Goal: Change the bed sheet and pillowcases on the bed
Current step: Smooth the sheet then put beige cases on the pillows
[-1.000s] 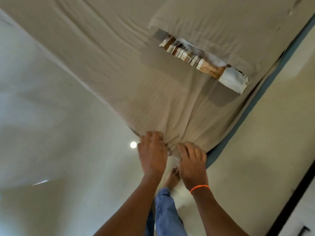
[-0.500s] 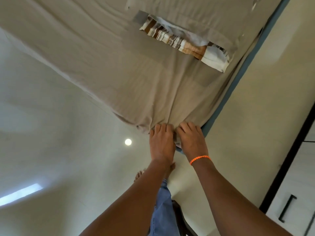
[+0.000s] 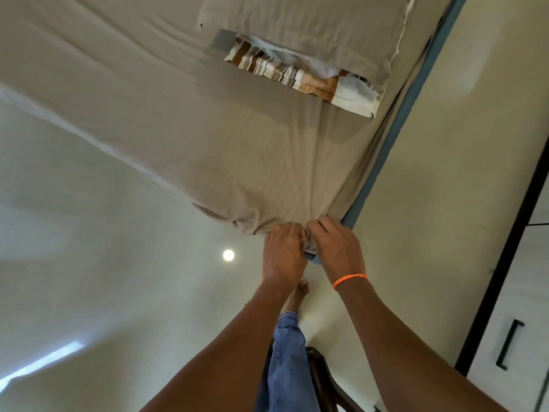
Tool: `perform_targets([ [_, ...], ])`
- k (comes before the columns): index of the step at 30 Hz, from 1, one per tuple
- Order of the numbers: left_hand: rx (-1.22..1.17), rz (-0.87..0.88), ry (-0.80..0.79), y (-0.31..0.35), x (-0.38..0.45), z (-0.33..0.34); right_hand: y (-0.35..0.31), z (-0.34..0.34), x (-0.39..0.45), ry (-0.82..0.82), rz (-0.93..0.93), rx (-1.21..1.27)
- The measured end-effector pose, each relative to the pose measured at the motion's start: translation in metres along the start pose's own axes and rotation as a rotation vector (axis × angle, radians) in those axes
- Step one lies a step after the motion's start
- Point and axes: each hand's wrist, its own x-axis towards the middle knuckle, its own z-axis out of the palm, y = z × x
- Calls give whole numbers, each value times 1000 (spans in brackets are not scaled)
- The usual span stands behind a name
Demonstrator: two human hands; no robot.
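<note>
Both hands shifted right, gripping sheet (image 3: 208,138) corner

Left hand (image 3: 283,254): grips the beige sheet (image 3: 184,138) bunched at the near bed corner.
Right hand (image 3: 334,248): just beside it, fingers curled into the same fold; orange wristband (image 3: 350,280).
Pillow (image 3: 306,31): far right, beige case, striped cloth (image 3: 300,74) showing under it.
Mattress edge (image 3: 395,135): blue, along the right.
</note>
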Motion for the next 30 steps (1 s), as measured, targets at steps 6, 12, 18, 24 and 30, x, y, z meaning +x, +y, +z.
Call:
perform_targets([
  [6, 90, 4, -28, 11, -1, 3, 6, -7, 3, -7, -50, -24],
  [12, 189, -11, 46, 10, -8, 29, 7, -18, 16, -76, -188, -85],
  [18, 58, -141, -26, 10, -8, 34, -1, -22, 29, -218, -75, 83],
  [24, -409, -465, 220, 18, 9, -14, -13, -25, 39, -279, 226, 355],
  [30, -870, -1264, 64, -15, 20, 9, -14, -18, 45, -234, 295, 514],
])
